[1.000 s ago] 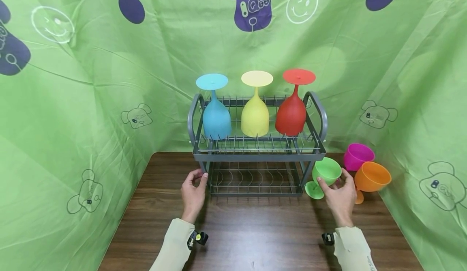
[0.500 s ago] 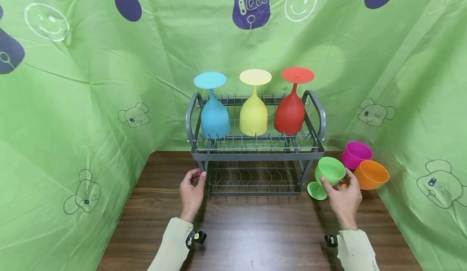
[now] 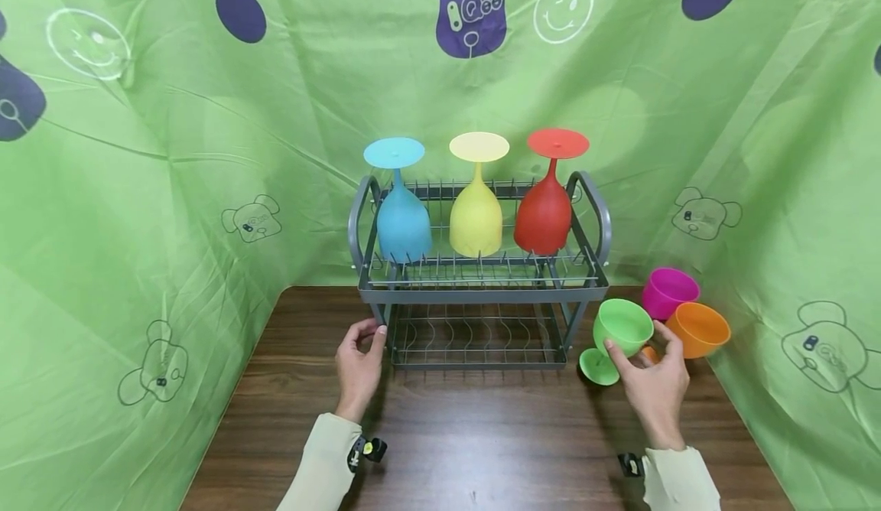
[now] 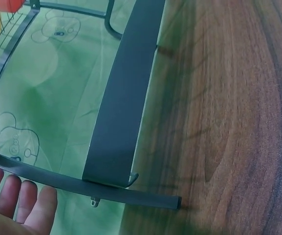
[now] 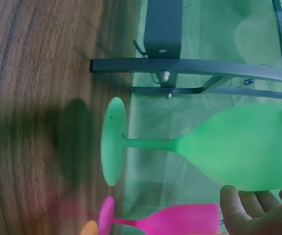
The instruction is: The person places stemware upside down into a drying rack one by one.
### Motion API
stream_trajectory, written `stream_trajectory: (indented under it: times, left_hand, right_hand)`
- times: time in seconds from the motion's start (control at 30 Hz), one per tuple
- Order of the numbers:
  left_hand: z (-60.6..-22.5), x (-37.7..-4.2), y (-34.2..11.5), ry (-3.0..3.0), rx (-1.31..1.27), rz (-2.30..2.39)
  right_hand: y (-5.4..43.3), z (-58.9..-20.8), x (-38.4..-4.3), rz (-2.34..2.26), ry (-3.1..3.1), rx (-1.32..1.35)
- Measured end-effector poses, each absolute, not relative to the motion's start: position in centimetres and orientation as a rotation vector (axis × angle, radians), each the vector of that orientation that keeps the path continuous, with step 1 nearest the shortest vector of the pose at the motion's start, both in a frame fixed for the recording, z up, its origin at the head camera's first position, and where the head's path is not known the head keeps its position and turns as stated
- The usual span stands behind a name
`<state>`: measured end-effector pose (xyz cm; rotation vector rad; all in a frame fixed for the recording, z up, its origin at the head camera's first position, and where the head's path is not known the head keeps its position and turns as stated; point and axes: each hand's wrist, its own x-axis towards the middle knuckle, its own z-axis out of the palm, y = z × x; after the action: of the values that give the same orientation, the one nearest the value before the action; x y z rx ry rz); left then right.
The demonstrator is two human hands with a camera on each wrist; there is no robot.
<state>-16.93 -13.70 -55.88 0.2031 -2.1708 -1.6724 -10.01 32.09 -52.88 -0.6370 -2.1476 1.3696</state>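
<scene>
My right hand (image 3: 657, 388) holds a green plastic goblet (image 3: 622, 327) by its bowl, thumb on one side and fingers on the other. The goblet is upright, beside the right end of a grey two-tier dish rack (image 3: 482, 295); in the right wrist view its foot (image 5: 113, 142) is close over the wood. My left hand (image 3: 359, 366) grips the rack's left front leg (image 4: 43, 178) between thumb and fingers. On the upper tier, blue (image 3: 404, 224), yellow (image 3: 476, 220) and red (image 3: 544, 216) goblets stand upside down. The lower tier (image 3: 478, 335) is bare.
Behind the green goblet, a magenta goblet (image 3: 669, 293) and an orange goblet (image 3: 698, 330) stand upright at the right. Brown wood tabletop (image 3: 475, 434) extends in front of the rack. Green printed cloth (image 3: 310, 98) encloses the back and both sides.
My right hand has shifted the green goblet a little to the right and toward me, away from the rack. My left hand stays on the rack leg. The view has turned slightly.
</scene>
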Motion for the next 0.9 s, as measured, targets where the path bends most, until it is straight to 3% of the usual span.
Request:
stream_trajectory:
  times: [0.9]
  left_hand:
    - [-52.9,-14.0,-12.8,-2.110,0.106,-1.789]
  right_hand:
    - [27.4,-47.5,-5.6,1.227,-2.229,-0.274]
